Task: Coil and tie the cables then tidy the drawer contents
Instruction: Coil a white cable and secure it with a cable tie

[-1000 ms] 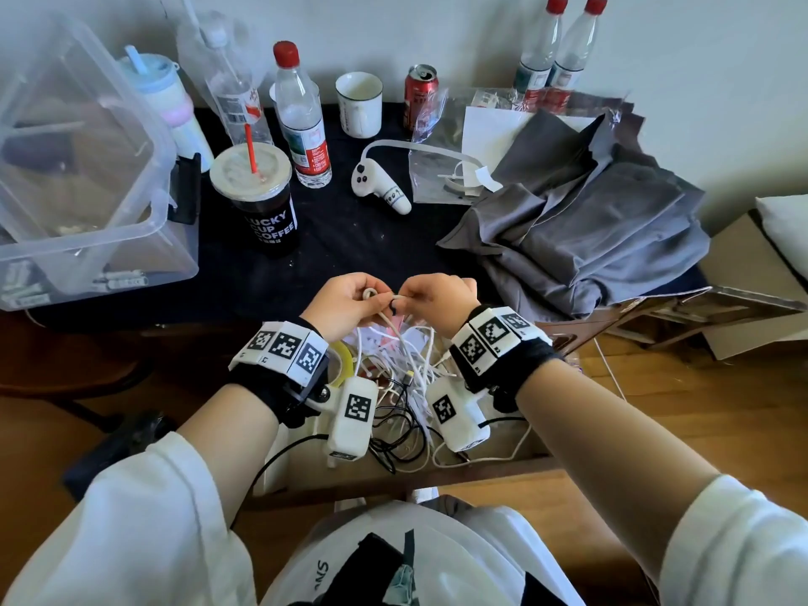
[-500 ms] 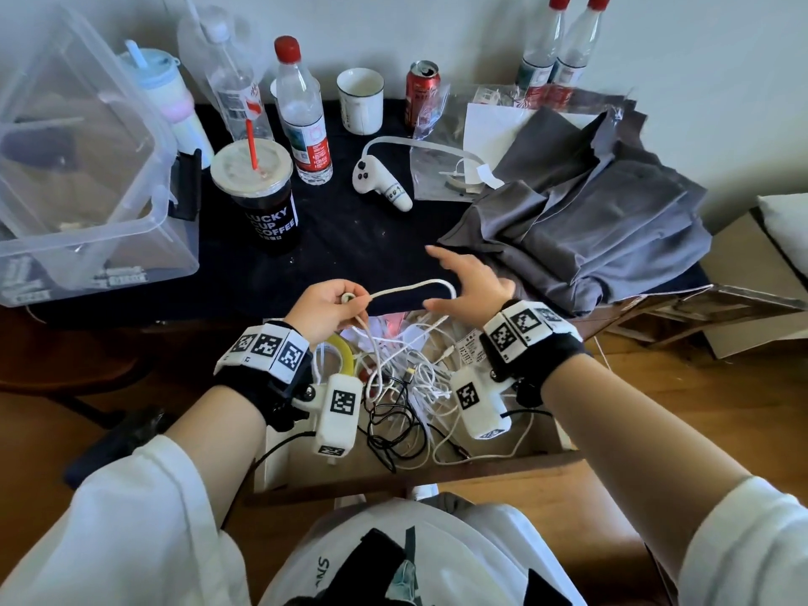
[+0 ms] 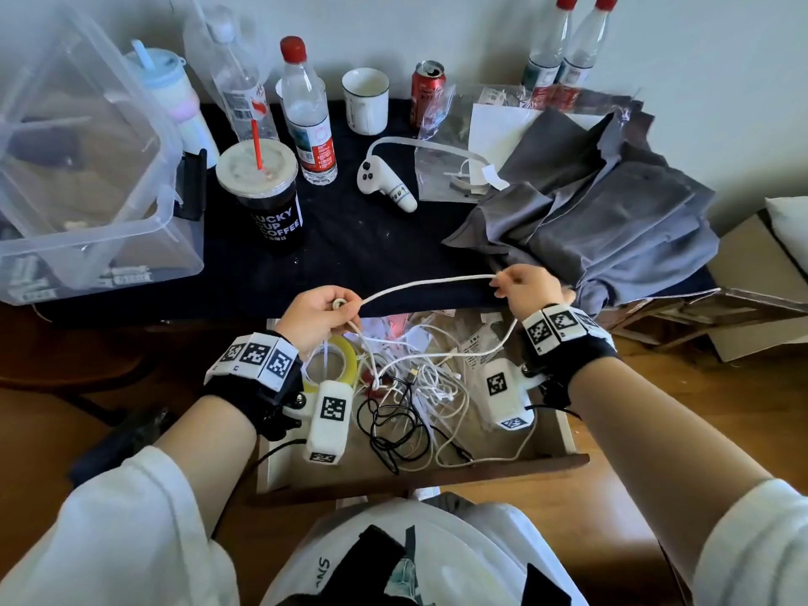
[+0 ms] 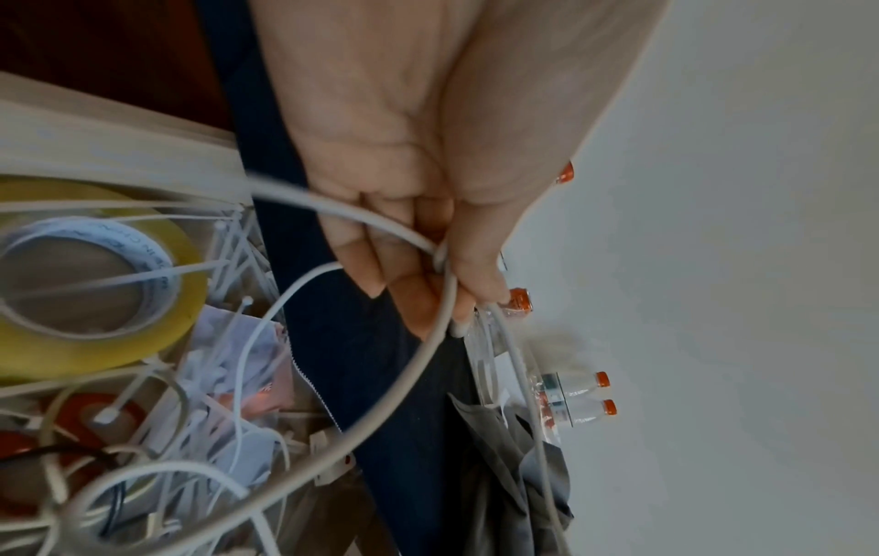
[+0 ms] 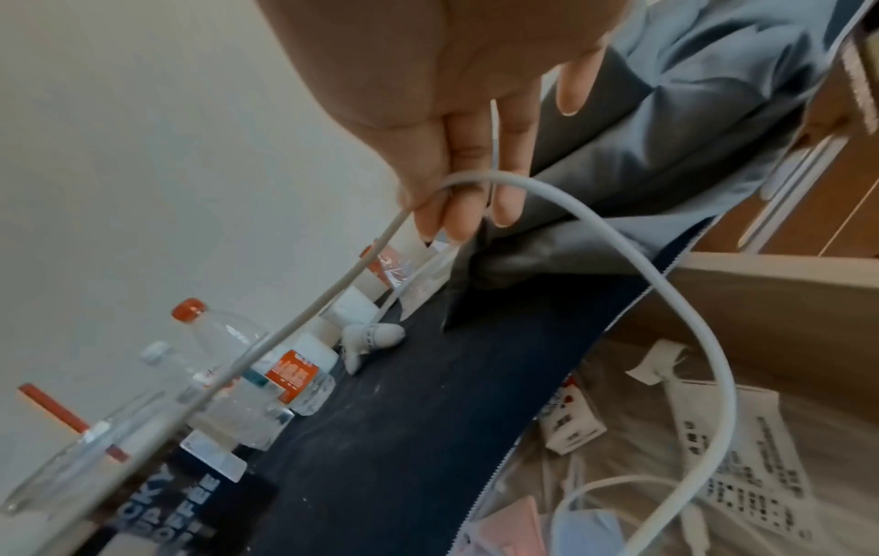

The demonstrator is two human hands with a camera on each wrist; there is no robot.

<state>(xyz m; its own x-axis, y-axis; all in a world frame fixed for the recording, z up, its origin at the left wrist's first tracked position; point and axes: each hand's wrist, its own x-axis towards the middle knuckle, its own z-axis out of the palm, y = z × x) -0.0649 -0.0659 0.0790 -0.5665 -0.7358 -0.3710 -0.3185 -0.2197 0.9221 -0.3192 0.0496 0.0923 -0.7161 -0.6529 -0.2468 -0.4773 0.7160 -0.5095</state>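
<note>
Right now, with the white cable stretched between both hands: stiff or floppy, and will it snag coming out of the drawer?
Probably floppy: the white cable bows between the left hand and right hand, then droops into the drawer. Likely light, since fingertips alone carry it. A snag seems likely: its lower run crosses the tangled cables.

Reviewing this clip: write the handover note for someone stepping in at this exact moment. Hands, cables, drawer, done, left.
Left hand grips one end of the white cable. Right hand pinches it further along, a span held between them above the open drawer.
The drawer holds tangled white and black cables and a tape roll.
Done: no coiled or tied cable is visible.
Left: coil, tie, tidy the drawer.
</note>
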